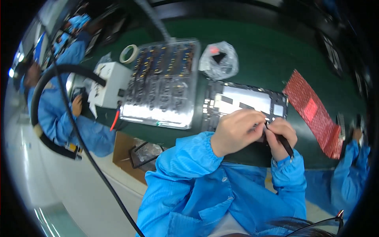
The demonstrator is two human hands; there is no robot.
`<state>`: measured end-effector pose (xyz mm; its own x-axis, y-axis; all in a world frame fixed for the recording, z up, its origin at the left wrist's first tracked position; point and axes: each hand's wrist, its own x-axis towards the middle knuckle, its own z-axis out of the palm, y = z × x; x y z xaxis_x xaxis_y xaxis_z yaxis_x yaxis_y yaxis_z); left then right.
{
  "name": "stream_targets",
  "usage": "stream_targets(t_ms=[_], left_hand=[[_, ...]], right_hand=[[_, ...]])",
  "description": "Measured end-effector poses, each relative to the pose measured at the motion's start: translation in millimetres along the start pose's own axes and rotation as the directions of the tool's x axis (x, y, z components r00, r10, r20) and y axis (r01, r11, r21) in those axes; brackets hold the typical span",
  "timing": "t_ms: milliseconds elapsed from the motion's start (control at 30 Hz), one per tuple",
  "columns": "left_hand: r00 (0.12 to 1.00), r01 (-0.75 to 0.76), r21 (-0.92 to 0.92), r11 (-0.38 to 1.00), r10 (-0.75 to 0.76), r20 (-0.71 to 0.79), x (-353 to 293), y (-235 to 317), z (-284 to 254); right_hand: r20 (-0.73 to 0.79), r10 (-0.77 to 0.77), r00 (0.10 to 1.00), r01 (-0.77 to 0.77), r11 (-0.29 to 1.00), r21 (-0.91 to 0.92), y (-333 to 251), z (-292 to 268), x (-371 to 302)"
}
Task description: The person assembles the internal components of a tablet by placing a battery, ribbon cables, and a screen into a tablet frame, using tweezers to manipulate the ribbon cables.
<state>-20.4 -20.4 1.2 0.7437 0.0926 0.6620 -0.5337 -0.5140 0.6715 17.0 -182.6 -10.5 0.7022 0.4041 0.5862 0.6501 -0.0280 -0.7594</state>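
An opened tablet-like device (241, 100) with a black frame and silvery inner panel lies on the green table (272, 55). My left hand (235, 131) rests curled on its near edge, fingers pressing down on the device. My right hand (281, 136) is closed around a black pen-like tool (285, 144), its tip touching the device next to my left fingers. Both arms wear blue sleeves.
A clear plastic tray (164, 85) of small parts lies left of the device. Behind it sit a tape roll (128, 53) and a crumpled plastic bag (218, 60). A red patterned sheet (316, 112) lies right. A white box (111, 83) and black hose (47, 98) stand left. Blue-clad co-workers sit on both sides.
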Motion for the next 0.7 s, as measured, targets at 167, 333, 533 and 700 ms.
stream_targets(t_ms=[167,333,533,700], left_hand=[[0.993,0.047,0.120,0.992,-0.034,-0.113,-25.6,22.6,-58.4],[0.945,0.220,0.480,0.849,-0.064,-0.320,-56.7,17.4,-142.6],[0.920,0.334,0.557,0.760,-0.136,-0.367,-80.5,-1.6,-177.0],[0.967,0.218,0.653,0.725,-0.070,-0.245,-81.7,-14.9,-170.5]], right_hand=[[-0.012,-0.043,0.999,0.044,0.994,0.104,0.3,-7.2,-5.9],[-0.062,0.041,0.997,-0.031,0.989,0.142,0.7,-8.1,-10.5],[-0.084,0.076,0.994,-0.066,0.991,0.112,6.3,-5.8,-11.8],[-0.141,0.146,0.979,-0.117,0.974,0.195,8.0,-2.6,-9.0]])
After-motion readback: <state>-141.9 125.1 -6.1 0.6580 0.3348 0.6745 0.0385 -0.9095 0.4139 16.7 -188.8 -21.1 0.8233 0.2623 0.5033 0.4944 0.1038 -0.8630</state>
